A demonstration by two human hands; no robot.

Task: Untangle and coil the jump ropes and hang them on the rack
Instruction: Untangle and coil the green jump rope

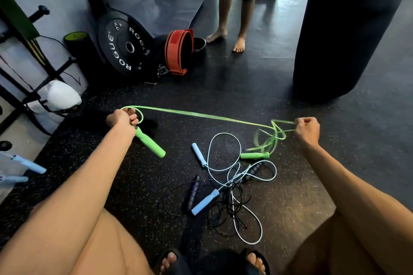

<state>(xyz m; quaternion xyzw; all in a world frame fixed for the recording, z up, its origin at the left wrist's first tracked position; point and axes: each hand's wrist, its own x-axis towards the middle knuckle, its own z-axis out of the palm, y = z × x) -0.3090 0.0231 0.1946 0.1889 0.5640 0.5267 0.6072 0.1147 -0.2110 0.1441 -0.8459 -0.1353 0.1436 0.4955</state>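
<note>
On the speckled black gym floor (134, 185), in front of the sandalled feet, lies a tangle: light blue rope (204, 202) and black rope (193, 192), cords crossed over each other. One blue handle points up-left, the other lies diagonal, down-left.

Green rope (201, 115) is off the floor, pulled straight between both hands. Its long axis runs left to right, sloping slightly down toward the right.

Left hand (121, 118): fist clamped on the cord, with a small loop at the knuckles. First green handle (149, 142) hangs just below it, pointing down-right.

Right hand (307, 128): fingers curled tight on the cord's other end. Blurred green loops bunch just left of it. Second green handle (254, 155) sits horizontal under them; cannot tell if it touches the floor.

Readable text: weight plate (125, 48) leaning at back left, white "ROGUE", a second partial "ROG", and "5 KG".

A red belt (177, 51) sits beside the plate, a punching bag (348, 29) at right, and another person's bare legs (232, 24) behind. Two light blue handles (29, 164) are at the left edge.
</note>
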